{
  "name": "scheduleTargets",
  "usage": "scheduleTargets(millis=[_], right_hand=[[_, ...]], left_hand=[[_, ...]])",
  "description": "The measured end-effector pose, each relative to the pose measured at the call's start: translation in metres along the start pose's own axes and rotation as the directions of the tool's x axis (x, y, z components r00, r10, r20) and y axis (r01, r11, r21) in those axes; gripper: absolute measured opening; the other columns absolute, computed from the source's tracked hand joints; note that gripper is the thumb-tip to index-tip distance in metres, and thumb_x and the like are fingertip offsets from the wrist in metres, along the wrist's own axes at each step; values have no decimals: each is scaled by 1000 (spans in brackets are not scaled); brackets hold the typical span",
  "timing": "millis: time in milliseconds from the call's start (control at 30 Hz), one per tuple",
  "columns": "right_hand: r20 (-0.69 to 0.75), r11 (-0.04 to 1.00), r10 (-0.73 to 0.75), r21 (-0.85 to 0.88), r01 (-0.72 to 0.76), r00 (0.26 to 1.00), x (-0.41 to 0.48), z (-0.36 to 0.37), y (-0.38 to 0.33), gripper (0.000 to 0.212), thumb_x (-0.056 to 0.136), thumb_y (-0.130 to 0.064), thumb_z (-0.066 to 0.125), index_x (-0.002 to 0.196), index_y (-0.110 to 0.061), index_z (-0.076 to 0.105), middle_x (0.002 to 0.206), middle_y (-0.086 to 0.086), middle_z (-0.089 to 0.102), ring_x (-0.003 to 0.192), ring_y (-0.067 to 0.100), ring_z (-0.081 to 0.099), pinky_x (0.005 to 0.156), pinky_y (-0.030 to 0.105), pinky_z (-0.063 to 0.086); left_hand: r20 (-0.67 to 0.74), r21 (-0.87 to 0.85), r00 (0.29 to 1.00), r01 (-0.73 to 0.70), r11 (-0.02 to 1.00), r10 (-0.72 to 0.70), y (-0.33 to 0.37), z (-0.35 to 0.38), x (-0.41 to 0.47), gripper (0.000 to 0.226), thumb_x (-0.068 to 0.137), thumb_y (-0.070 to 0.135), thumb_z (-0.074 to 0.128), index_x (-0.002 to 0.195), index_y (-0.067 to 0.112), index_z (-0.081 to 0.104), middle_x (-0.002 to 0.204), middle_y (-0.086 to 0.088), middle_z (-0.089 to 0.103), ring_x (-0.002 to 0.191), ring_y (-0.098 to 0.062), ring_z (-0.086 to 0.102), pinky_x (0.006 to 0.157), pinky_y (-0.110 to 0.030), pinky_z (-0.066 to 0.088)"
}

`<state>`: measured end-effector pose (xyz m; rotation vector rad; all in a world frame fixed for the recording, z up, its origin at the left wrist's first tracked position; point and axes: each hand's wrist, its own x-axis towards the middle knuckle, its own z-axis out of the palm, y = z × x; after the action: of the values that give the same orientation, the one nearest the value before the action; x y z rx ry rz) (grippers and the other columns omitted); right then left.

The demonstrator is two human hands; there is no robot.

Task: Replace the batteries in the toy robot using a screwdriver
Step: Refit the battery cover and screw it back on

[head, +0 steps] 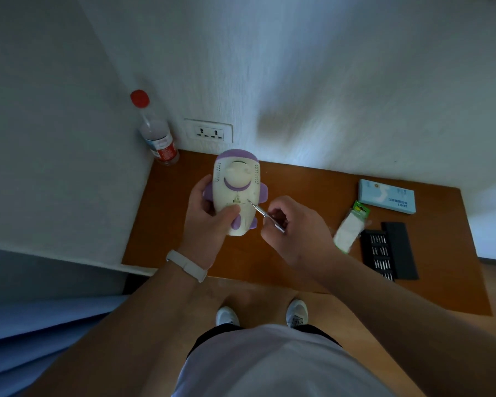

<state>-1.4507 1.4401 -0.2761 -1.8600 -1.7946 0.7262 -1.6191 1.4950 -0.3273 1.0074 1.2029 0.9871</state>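
A cream and purple toy robot (238, 184) is held above the wooden table (298, 253), its back side toward me. My left hand (209, 222) grips its lower left side, with the thumb lying across the body near the battery cover. My right hand (292, 224) pinches a thin metal screwdriver (265, 214), whose tip touches the toy's back just right of the cover. A battery pack (351, 227) in white and green wrapping lies on the table to the right.
A black tray of screwdriver bits (380, 255) and its black lid (400, 250) lie at the right, with a light blue box (387, 196) behind them. A red-capped plastic bottle (158, 133) stands in the left corner beside a wall socket (209, 131). White walls bound the table.
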Motion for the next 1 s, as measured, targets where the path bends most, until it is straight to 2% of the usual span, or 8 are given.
scheduleTargets(millis=[133,233,433,600,700,800,900,1000], right_hand=[[-76,998,-55,-1,55,996,-5,-15,-13,34,83,-50,46,95,-20,58,69,-17,49,60,3,49,54,13,31],[-137,993,-119,-31,116,983,-10,-25,-22,33,83,-50,46,90,-20,58,65,-19,44,57,2,46,54,13,29],[-191,992,-123,-18,122,974,-20,-30,-27,7,87,-28,62,87,-22,59,65,-11,52,57,8,50,51,19,38],[-202,969,-55,226,102,978,-33,-30,-30,10,88,-18,63,84,-24,55,67,-4,55,57,11,51,47,21,40],[-217,943,-62,308,128,974,-38,-30,-32,18,90,-11,60,81,-25,52,70,-2,54,52,9,47,44,15,36],[-207,922,-81,357,153,975,-42,-30,-34,16,94,-10,56,80,-17,54,66,1,51,50,10,44,43,12,33],[-203,899,-36,421,121,978,-42,-30,-38,20,91,-26,54,76,-14,52,66,-3,50,54,8,44,45,14,37],[-182,875,18,478,72,983,-38,-32,-42,22,90,-36,58,92,-14,59,74,-12,59,68,1,57,56,10,46]], left_hand=[[-23,-6,998,-56,998,56,14,5,-12,73,83,-3,72,144,20,39,128,4,61,115,-13,64,85,-35,60],[-36,6,991,-126,992,126,25,6,-19,76,81,-10,72,145,15,38,127,1,60,112,-11,65,78,-27,59],[-31,61,970,-237,970,240,37,3,-32,86,77,-10,76,147,12,33,134,-1,55,123,-14,58,86,-32,59],[-37,37,964,-263,964,265,47,7,-48,85,78,-7,76,147,16,31,132,5,54,124,-10,56,88,-33,59],[-36,-3,965,-258,966,258,54,11,-54,87,72,11,83,144,21,34,128,7,56,121,-10,59,88,-35,59],[-30,-50,975,-221,974,220,56,16,-60,85,66,36,78,141,27,37,126,5,59,121,-15,60,89,-41,59],[-14,-89,985,-174,981,173,57,22,-65,82,65,44,75,139,32,40,128,4,59,123,-20,59,93,-48,58],[20,-155,988,-150,976,155,57,28,-69,82,66,42,74,140,28,41,128,2,61,121,-21,61,90,-43,58]])
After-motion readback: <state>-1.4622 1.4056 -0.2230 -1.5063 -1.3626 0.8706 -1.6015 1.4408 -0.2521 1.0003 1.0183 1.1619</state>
